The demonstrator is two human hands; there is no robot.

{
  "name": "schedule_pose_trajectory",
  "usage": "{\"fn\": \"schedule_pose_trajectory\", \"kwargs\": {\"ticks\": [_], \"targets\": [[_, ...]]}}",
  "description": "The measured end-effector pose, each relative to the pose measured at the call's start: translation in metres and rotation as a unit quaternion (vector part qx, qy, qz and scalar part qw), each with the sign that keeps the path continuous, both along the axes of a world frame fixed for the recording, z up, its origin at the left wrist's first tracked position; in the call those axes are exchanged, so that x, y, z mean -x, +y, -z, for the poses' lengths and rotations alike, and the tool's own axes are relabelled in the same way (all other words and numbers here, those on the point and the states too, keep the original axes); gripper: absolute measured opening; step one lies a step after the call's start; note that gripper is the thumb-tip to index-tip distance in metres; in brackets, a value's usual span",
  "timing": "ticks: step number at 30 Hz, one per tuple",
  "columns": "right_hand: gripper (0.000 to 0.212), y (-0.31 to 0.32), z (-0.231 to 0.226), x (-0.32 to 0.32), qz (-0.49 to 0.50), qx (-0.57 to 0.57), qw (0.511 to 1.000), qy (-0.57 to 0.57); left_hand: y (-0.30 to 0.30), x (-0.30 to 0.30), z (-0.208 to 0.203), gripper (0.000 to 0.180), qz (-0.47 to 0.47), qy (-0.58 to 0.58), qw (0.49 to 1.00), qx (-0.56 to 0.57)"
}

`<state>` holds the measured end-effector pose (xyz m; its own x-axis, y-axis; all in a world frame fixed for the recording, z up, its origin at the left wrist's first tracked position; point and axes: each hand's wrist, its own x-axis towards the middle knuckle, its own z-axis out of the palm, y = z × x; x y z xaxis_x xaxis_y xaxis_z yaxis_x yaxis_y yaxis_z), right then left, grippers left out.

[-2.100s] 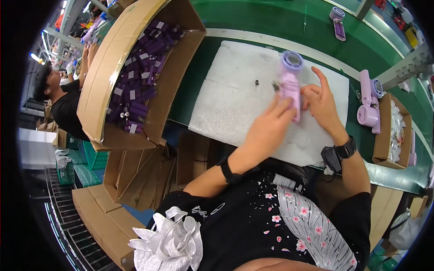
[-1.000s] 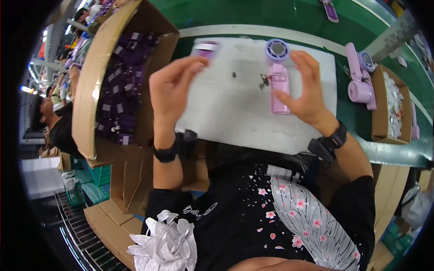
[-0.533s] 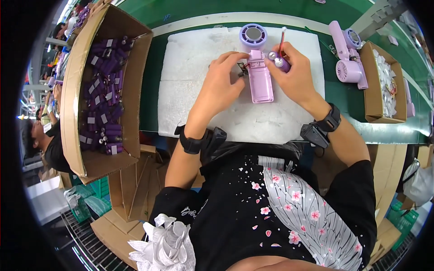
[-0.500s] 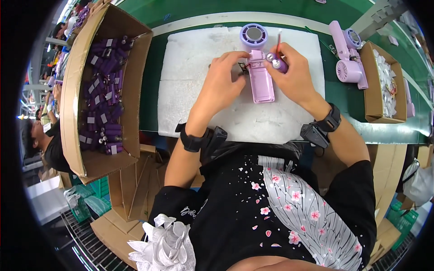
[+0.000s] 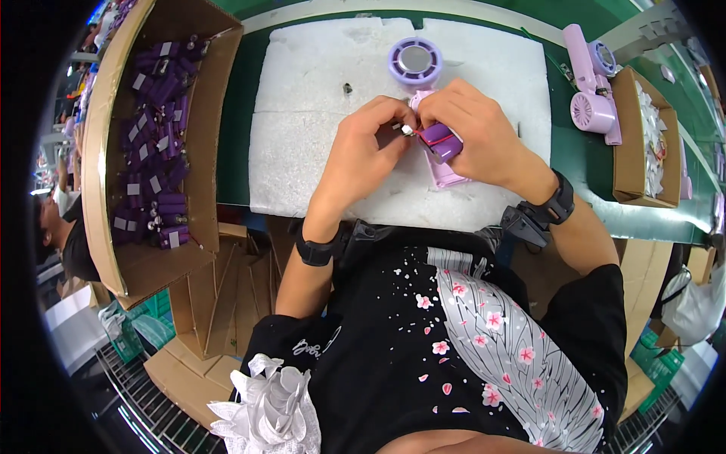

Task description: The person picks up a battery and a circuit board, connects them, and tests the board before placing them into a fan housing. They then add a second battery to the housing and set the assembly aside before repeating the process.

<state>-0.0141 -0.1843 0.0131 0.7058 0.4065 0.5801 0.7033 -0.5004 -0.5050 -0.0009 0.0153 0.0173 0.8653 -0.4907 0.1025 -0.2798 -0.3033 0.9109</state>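
The right grip (image 5: 476, 140) hides much of the pink fan handle (image 5: 448, 178).

This is looking like a factory workshop: purple battery packs (image 5: 162, 129) are lying heaped in a cardboard box (image 5: 208, 129), and pink fan bodies (image 5: 594, 113) are waiting on a green bench (image 5: 580, 175).

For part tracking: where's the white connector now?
Head view, upper middle: the white connector is at the left hand, left of the purple battery pack held in the right hand.

The battery pack (image 5: 441, 141) is purple, the handle (image 5: 448, 176) pink, the fan head (image 5: 415, 60) lavender, the shirt (image 5: 386, 348) flower-patterned black.
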Motion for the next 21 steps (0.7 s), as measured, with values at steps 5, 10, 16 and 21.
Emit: {"fn": "schedule_pose_trajectory", "kwargs": {"ticks": [5,10,16,21], "targets": [[0.031,-0.003,0.000,0.001,0.003,0.023,1.000,-0.001,-0.001,0.002,0.000,0.024,-0.007,0.042,0.999,0.016],[0.030,-0.002,-0.005,0.004,0.029,0.008,0.999,0.026,-0.004,0.005,-0.003,0.024,-0.017,0.073,0.996,0.050],[0.037,-0.001,-0.013,0.007,0.034,0.027,0.998,0.043,-0.003,0.005,0.000,0.025,-0.028,0.057,0.996,0.057],[0.047,0.000,-0.014,0.008,0.025,0.030,0.997,0.062,-0.002,0.005,0.004,0.024,-0.035,0.076,0.996,0.042]]}}
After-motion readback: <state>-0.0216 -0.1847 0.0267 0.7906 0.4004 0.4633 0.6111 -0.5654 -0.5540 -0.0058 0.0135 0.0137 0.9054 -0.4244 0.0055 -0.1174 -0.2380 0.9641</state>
